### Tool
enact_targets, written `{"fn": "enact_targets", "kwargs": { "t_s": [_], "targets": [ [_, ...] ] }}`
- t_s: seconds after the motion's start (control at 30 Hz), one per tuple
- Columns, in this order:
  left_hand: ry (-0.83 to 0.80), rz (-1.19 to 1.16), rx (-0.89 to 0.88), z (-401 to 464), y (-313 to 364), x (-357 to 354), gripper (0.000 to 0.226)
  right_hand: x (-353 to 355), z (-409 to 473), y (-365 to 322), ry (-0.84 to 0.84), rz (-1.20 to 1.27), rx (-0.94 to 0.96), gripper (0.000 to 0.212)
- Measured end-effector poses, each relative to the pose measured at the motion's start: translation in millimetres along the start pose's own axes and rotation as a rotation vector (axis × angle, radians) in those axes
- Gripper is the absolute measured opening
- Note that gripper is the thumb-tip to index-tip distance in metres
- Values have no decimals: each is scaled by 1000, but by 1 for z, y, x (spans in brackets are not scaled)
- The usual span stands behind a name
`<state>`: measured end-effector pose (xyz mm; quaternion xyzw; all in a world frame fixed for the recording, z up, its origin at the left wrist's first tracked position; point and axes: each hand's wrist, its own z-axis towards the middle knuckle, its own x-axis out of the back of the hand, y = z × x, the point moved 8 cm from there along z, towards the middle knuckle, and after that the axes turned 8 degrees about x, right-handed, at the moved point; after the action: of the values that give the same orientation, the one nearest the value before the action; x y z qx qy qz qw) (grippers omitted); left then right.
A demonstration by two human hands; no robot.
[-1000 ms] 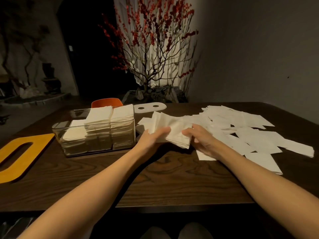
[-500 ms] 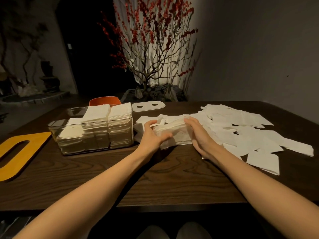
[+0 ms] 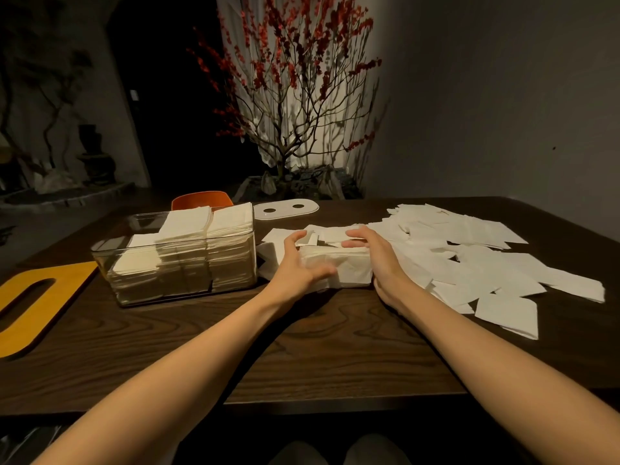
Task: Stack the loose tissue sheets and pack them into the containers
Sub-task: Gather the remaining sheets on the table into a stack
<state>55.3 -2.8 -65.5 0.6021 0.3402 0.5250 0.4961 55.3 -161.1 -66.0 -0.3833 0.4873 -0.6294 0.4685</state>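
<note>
The box (image 3: 174,260) is largely filled, a stack (image 3: 335,268) is gripped between the left hand (image 3: 295,263) and right hand (image 3: 379,260), and many sheets (image 3: 486,263) are left loose.

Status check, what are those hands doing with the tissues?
Left hand and right hand grip tissue stack on table. Clear container almost full. Nothing in the way.
</note>
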Motion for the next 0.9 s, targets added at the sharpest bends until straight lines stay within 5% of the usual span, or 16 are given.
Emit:
{"fn": "enact_targets", "kwargs": {
  "t_s": [0.27, 0.43, 0.67, 0.9],
  "targets": [
    [102, -99, 32, 5, -5, 2, 60, 2, -1, 0, -19, 196, -9, 35],
    [50, -101, 28, -2, -2, 3, 80, 2, -3, 2, -25, 96, 1, 35],
    [-13, -177, 60, -4, -5, -8, 81, -6, -4, -2, -47, -92, 73, 40],
    [0, -21, -181, -17, 15, -8, 85, 3, -4, -3, 8, -6, 56, 40]
  ]
}}
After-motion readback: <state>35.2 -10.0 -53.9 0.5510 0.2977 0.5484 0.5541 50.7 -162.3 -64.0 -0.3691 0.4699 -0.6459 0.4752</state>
